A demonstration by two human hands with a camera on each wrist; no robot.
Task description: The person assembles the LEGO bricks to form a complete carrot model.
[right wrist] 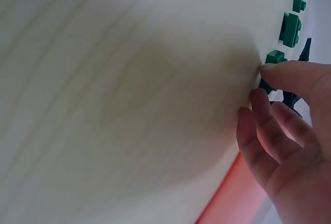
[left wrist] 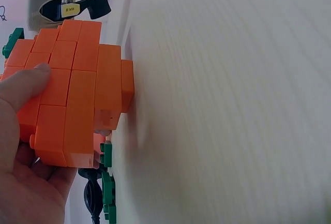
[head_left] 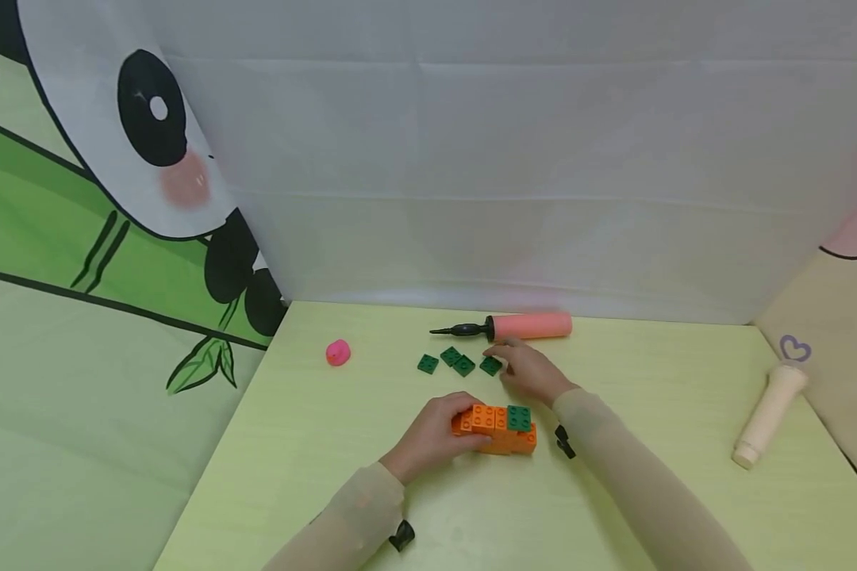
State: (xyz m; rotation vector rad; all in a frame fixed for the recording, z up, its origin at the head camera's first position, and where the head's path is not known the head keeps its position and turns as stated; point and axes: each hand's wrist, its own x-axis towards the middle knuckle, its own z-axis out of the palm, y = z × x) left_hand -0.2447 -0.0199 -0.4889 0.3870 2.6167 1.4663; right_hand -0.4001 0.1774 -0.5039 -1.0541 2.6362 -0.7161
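My left hand (head_left: pixel 436 432) grips a block of joined orange building bricks (head_left: pixel 500 440) with a green brick (head_left: pixel 519 418) on its top right. In the left wrist view the thumb lies across the orange bricks (left wrist: pixel 80 94), the fingers behind them. Farther back, my right hand (head_left: pixel 532 373) is at the rightmost loose green brick (head_left: pixel 490 365), which sits low at the table. In the right wrist view this brick (right wrist: pixel 266 85) shows between thumb and index fingertips. Several more loose green bricks (head_left: pixel 450 356) lie just left of it.
Behind the green bricks lies a pink hand pump (head_left: pixel 532 325) with a black nozzle. A small pink object (head_left: pixel 338 353) is at the back left of the table (head_left: pixel 293 476). A cream-coloured cylinder (head_left: pixel 767 416) lies near the right edge. Cloth hangs along the back and sides.
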